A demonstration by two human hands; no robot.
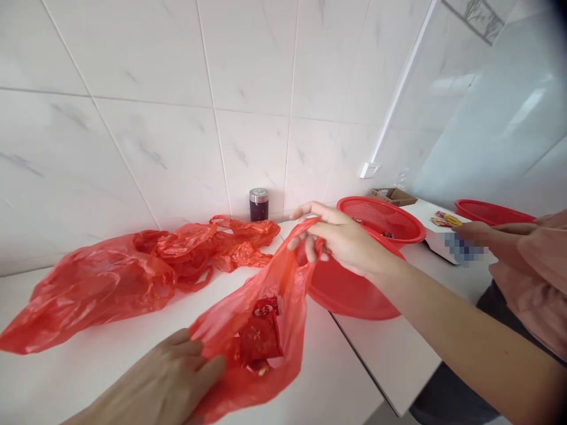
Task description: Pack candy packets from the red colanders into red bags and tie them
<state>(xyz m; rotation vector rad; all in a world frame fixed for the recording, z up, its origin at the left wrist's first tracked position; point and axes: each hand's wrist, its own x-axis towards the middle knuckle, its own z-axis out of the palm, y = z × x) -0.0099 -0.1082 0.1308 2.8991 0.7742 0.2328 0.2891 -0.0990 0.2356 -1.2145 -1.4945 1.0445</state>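
My left hand (170, 372) is closed on the near side of a red plastic bag (230, 313), with its thumb over the film. Up at the bag's top, my right hand (330, 236) grips the gathered handles between bent fingers. The bag's mouth gapes between my hands. Inside lie several red wrapped packets (261, 339), some with gold print; the lower ones are partly hidden by the film. Just behind my right hand, a red plastic basket (354, 289) rests on the table, partly covered by my forearm.
More crumpled red bags (124, 271) lie along the left. A dark jar with a silver lid (259, 205) stands by the tiled wall. Red mesh basket (381, 218), cardboard box (392, 196) and small colourful packets (445, 219) are at right, near a co-worker's hand and pink sleeve (538, 260).
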